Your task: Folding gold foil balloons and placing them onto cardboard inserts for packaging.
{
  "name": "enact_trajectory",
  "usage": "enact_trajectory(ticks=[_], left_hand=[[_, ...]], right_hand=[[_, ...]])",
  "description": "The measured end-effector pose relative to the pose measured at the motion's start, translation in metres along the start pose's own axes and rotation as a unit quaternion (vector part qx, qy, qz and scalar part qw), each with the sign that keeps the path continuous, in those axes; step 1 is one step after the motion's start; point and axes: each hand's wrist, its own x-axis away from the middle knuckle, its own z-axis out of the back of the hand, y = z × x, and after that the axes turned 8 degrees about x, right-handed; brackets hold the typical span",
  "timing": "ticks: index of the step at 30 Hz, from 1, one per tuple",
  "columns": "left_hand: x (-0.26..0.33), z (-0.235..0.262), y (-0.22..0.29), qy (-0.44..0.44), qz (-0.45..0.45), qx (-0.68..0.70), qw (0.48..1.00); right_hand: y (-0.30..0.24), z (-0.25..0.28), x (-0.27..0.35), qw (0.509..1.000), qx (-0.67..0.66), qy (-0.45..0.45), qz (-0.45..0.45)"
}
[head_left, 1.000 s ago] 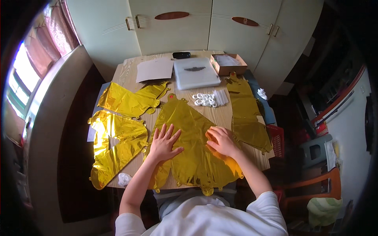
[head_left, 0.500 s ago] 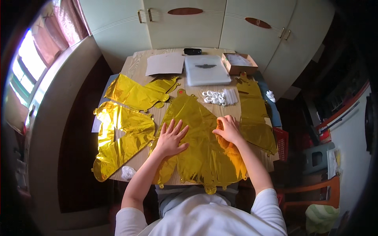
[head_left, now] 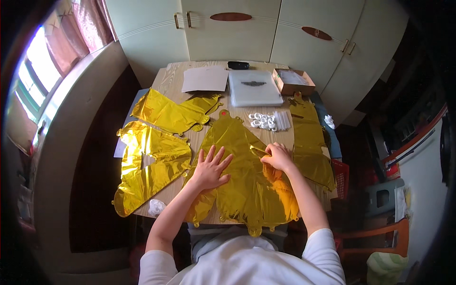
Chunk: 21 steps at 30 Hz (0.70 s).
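Note:
A large gold foil balloon point(head_left: 232, 178), deflated and flat, lies in front of me on the table. My left hand point(head_left: 210, 168) rests on its left part, palm down with fingers spread. At its right edge my right hand point(head_left: 279, 156) is closed in a pinch on the foil, lifting a small fold at the fingertips. Below that hand the edge is turned and crumpled, looking orange. Flat gold foil pieces lie around it: one at the upper left point(head_left: 166, 111), another at the lower left point(head_left: 166, 171), and one along the right side point(head_left: 308, 137).
Beyond the balloon are white rings point(head_left: 263, 121) with clear tubes point(head_left: 282, 121), a stack of clear bags point(head_left: 254, 95), a pale sheet point(head_left: 205, 80), a black case point(head_left: 238, 65) and a cardboard box point(head_left: 297, 88). Crumpled white wads point(head_left: 156, 207) lie near the table edges. A wooden chair point(head_left: 401, 237) stands right.
My right hand stays at the balloon's right edge, and a small foil fold now sticks up at its fingertips. My left hand keeps its place. The view has shifted slightly.

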Motion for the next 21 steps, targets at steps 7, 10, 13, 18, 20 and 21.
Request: enact_trajectory(ticks=[7,10,13,18,20,21], left_hand=[[0.002,0.003,0.001,-0.002,0.003,-0.004,1.000],[0.000,0.002,0.002,0.000,-0.001,-0.002,1.000],[0.002,0.001,0.001,0.002,-0.002,-0.003,1.000],[0.002,0.003,0.003,-0.002,0.004,0.001,1.000],[0.002,0.004,0.003,-0.006,0.007,-0.001,1.000],[0.003,0.005,0.003,-0.009,0.009,-0.003,1.000]], right_hand=[[-0.003,-0.003,0.007,0.957,-0.287,0.006,-0.032],[0.009,-0.021,0.006,0.850,-0.526,-0.022,-0.032],[0.025,-0.016,0.014,0.735,-0.643,-0.213,-0.031],[0.008,-0.005,0.033,0.983,-0.122,-0.104,0.089],[0.010,-0.020,0.031,0.985,-0.032,-0.015,0.168],[0.005,-0.019,0.032,0.982,-0.009,-0.007,0.190]])
